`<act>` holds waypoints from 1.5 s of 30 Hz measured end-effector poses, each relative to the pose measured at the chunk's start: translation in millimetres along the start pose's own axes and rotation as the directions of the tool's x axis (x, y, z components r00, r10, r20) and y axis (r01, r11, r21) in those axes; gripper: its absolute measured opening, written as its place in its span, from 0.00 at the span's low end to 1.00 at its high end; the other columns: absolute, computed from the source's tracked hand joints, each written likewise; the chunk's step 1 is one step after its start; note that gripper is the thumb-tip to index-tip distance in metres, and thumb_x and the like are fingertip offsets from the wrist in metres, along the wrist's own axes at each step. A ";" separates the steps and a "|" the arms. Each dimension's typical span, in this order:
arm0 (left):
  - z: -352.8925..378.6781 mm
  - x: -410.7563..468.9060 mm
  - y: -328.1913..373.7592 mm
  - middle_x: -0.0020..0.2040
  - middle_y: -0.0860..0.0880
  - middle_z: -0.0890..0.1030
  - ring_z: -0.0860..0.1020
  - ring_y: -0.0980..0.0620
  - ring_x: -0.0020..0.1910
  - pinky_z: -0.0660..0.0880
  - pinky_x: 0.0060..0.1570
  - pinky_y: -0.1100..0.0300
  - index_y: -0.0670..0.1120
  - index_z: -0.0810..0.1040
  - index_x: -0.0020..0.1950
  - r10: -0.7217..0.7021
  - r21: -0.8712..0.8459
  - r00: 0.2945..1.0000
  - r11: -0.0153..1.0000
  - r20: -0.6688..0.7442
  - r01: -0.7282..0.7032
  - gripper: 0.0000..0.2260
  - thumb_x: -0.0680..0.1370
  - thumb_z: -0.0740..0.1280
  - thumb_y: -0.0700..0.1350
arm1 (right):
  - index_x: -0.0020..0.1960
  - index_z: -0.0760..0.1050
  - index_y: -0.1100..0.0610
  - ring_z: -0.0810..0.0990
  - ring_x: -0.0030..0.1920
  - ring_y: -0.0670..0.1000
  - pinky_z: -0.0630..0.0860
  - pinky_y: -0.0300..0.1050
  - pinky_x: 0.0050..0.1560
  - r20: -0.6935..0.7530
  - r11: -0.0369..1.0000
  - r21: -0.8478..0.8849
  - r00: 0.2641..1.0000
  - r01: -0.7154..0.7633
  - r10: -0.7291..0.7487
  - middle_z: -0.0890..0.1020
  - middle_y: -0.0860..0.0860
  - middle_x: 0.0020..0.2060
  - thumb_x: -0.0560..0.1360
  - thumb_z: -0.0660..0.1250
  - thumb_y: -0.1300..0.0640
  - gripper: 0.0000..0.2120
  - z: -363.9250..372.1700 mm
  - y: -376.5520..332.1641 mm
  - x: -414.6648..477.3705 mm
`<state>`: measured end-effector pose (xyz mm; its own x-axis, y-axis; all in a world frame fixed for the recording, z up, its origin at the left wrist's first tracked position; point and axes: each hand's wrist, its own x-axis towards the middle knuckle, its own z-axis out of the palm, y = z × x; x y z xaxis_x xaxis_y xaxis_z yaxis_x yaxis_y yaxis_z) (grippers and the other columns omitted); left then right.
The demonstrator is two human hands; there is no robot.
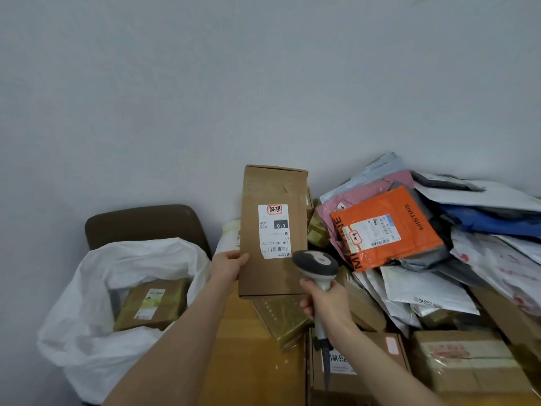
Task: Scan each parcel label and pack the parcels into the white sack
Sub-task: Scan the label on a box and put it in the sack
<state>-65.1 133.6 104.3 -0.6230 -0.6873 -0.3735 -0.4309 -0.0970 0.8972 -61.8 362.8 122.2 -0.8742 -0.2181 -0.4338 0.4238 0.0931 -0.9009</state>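
My left hand grips the left edge of a tall brown cardboard box, holding it upright above the table. A white shipping label faces me on the box's front. My right hand grips the handle of a grey barcode scanner, whose head sits just below and right of the label. The white sack stands open at the left on a brown chair, with a taped brown parcel inside it.
A heap of parcels fills the right side: an orange mailer, pink, white and blue bags, and cardboard boxes at the front. The wooden table shows between my arms. A plain wall rises behind.
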 end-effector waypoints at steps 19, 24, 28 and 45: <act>13.0 11.3 -10.7 0.58 0.44 0.79 0.78 0.43 0.56 0.76 0.59 0.47 0.41 0.76 0.64 0.040 0.038 0.999 0.998 0.002 -0.040 0.16 0.77 0.69 0.42 | 0.39 0.77 0.64 0.73 0.23 0.49 0.70 0.41 0.27 0.022 1.000 -0.008 1.000 -0.007 0.007 0.78 0.54 0.24 0.73 0.68 0.61 0.07 9.8 -8.0 -24.8; 13.9 11.4 -10.1 0.58 0.44 0.80 0.78 0.44 0.54 0.76 0.58 0.49 0.41 0.77 0.63 0.040 0.030 0.999 0.999 0.008 -0.041 0.15 0.77 0.69 0.42 | 0.39 0.77 0.64 0.73 0.23 0.49 0.71 0.42 0.28 0.019 1.000 -0.005 1.000 0.000 0.000 0.78 0.54 0.24 0.73 0.68 0.61 0.07 8.3 -6.4 -27.0; 14.1 11.9 -9.9 0.56 0.45 0.80 0.78 0.45 0.51 0.77 0.56 0.50 0.42 0.78 0.62 0.053 0.055 0.999 0.997 -0.009 -0.053 0.14 0.77 0.69 0.42 | 0.36 0.77 0.64 0.73 0.24 0.50 0.71 0.43 0.29 0.006 1.000 -0.030 1.000 0.008 -0.007 0.78 0.55 0.25 0.72 0.68 0.60 0.09 6.8 -8.1 -28.0; 16.4 4.5 -9.4 0.55 0.45 0.80 0.78 0.46 0.50 0.78 0.54 0.51 0.41 0.77 0.63 0.072 0.035 0.997 0.997 -0.030 -0.071 0.15 0.77 0.70 0.42 | 0.37 0.76 0.64 0.73 0.23 0.50 0.71 0.42 0.27 0.036 0.999 -0.025 0.999 0.027 -0.026 0.78 0.55 0.25 0.72 0.68 0.61 0.07 -2.7 -8.6 -28.0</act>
<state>-74.5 143.3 90.3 -0.6330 -0.7135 -0.3005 -0.4079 -0.0226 0.9128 -41.6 370.7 142.0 -0.8758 -0.2554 -0.4097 0.3943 0.1113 -0.9122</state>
